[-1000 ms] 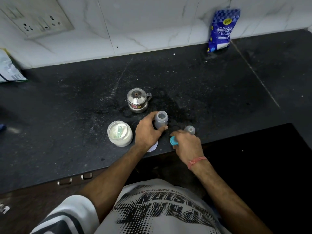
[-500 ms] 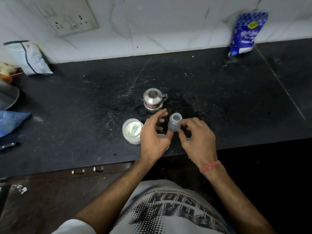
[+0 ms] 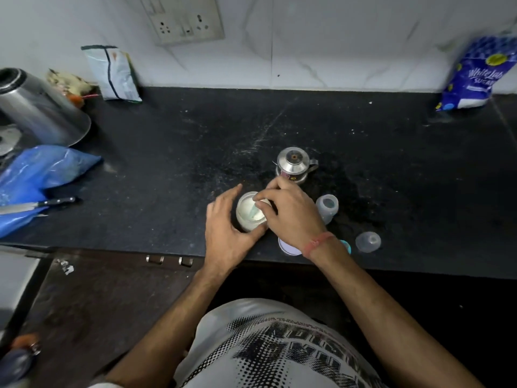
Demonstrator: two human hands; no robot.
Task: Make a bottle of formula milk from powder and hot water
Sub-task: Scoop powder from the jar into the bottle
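An open glass jar of white powder [image 3: 249,212] stands near the counter's front edge, with a pale green scoop [image 3: 254,212] lying in it. My left hand [image 3: 225,230] wraps around the jar's left side. My right hand [image 3: 291,212] reaches over the jar's mouth, fingertips at the scoop's handle. The open baby bottle [image 3: 327,207] stands free just right of my right hand. Its clear cap [image 3: 368,242] lies at the front right, and a teal ring [image 3: 346,245] peeks out beside my wrist. A small steel pot with a lid [image 3: 293,164] stands behind the jar.
A white lid [image 3: 288,247] lies at the counter edge under my right wrist. A steel kettle [image 3: 36,107], a blue plastic bag [image 3: 33,177] and a knife [image 3: 39,205] lie at the left. A sugar packet [image 3: 475,77] and a pouch [image 3: 114,74] lean against the wall.
Both hands left the baby bottle and moved left to the powder jar. The left hand now grips the jar and the right hand reaches into it. The view shifted left.
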